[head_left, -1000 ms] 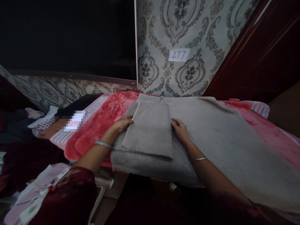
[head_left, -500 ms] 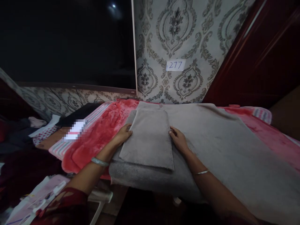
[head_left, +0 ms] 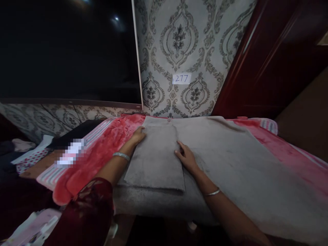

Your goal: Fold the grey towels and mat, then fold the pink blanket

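Observation:
A small folded grey towel (head_left: 156, 159) lies flat on a larger grey cloth (head_left: 230, 160) spread over a red fleece blanket (head_left: 102, 147). My left hand (head_left: 137, 136) rests at the towel's far left edge, fingers on the fabric. My right hand (head_left: 186, 158) lies at the towel's right edge, fingertips touching that edge. Both wrists wear thin bangles. Neither hand lifts the towel.
A patterned wall with a paper label reading 277 (head_left: 181, 78) stands behind. A dark panel (head_left: 66, 51) fills the upper left, a dark red wooden door (head_left: 276, 58) the right. Loose clothes and papers (head_left: 33, 157) lie at the left, below the blanket.
My left hand has slid farther up along the towel's left edge. My right hand has stayed at the right edge. The view has shifted right and downward.

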Tool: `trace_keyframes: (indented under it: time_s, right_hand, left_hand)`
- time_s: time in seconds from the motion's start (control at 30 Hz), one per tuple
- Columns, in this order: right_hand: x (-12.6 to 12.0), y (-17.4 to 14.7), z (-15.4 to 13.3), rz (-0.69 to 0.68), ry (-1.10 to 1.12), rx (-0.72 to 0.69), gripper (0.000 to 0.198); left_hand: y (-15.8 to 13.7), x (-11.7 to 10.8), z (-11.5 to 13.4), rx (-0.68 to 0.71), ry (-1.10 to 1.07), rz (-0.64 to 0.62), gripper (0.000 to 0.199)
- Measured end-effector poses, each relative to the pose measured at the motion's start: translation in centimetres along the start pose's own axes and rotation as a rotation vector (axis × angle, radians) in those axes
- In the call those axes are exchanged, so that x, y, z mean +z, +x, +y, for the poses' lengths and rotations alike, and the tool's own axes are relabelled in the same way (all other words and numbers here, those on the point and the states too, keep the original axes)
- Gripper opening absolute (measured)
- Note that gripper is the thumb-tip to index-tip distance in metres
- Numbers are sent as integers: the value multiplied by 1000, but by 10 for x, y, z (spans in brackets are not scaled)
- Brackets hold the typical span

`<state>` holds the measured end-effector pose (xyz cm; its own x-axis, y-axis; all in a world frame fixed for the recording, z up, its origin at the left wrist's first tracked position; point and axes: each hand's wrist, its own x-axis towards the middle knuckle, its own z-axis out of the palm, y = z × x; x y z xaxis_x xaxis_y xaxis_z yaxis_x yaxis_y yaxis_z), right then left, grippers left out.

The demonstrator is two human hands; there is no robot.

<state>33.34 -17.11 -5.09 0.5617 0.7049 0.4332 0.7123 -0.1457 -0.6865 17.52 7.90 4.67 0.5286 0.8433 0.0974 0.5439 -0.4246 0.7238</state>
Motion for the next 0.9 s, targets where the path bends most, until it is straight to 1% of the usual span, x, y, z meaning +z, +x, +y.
trace_keyframes:
  time_s: [0.07, 0.17, 0.33, 0.43, 0.53, 0.6, 0.7, 0.8, 0.9]
  right_hand:
    - [-2, -1, -1, -25, 1, -39, 65]
    - [-4, -2, -3, -44, 17, -60, 61]
    - [-5, -3, -4, -53, -3, -85, 56]
    - [-5, -2, -4, -49, -10, -84, 54]
    - [-6, -2, -3, -57, 1, -76, 53]
    - [-6, -2, -2, -56, 18, -73, 53]
    - [-4, -3, -1, -45, 30, -71, 54]
    - [-1, -2, -1, -48, 26, -77, 55]
    - [-1, -3, 1, -74, 9, -65, 56]
  left_hand:
    - [4, 5, 2, 8, 63, 19, 47]
    - [3, 9, -2, 44, 152, 51, 48]
    - [2, 15, -11, 34, 251, 35, 50]
    - [8, 12, -13, 20, 270, 16, 48]
    - [6, 3, -13, 14, 267, 1, 50]
    - [-5, -4, -15, 11, 267, -3, 55]
    - [-32, -8, -17, 36, 314, -16, 61]
    - [-62, -5, -18, 59, 462, -41, 62]
    - [-81, 0, -15, 35, 585, -26, 58]
